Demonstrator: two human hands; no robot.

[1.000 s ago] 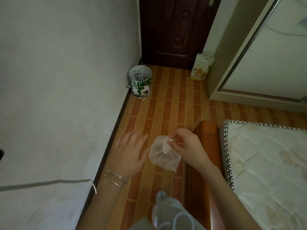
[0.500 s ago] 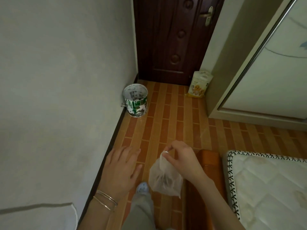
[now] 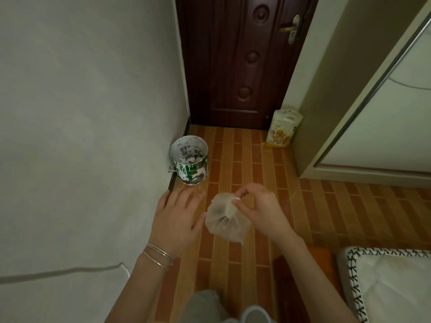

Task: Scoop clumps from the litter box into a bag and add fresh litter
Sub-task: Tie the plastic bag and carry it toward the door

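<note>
Pinches the gathered neck of a small translucent plastic bag (image 3: 224, 222) between thumb and fingertips of the right hand (image 3: 261, 213), fingers curled round the twist. Lets the bag hang in the air just below and to the left of that hand, its bulging lower part darkened by brownish contents too blurred to name. Holds the left hand (image 3: 177, 220) flat and open, palm down, fingers straight and slightly spread, just left of the bag; thumb close to the bag's side, contact impossible to tell. Wears thin silver bangles (image 3: 158, 255) on the left wrist. Stands on a brick-patterned floor (image 3: 245, 159), with a grey trouser leg (image 3: 203, 304) and a pale shoe (image 3: 254, 314) below the hands, nearer the body. Faces, just beyond the left hand's fingertips, a paint-spattered green-and-white bucket (image 3: 189, 163) upright at the foot of a pale wall (image 3: 81, 113). Looks, further ahead of both hands, at a dark wooden door (image 3: 238, 61) with a metal lever handle (image 3: 290, 27). Finds, well beyond the right hand by the door's right corner, a pale yellow printed pouch (image 3: 281, 129) standing on the floor, print too small to read. Has, right of the right forearm, the corner of a quilted white mattress (image 3: 391, 283) with black-stitched edging, and further up that side a sliding wardrobe door (image 3: 384, 113).
</note>
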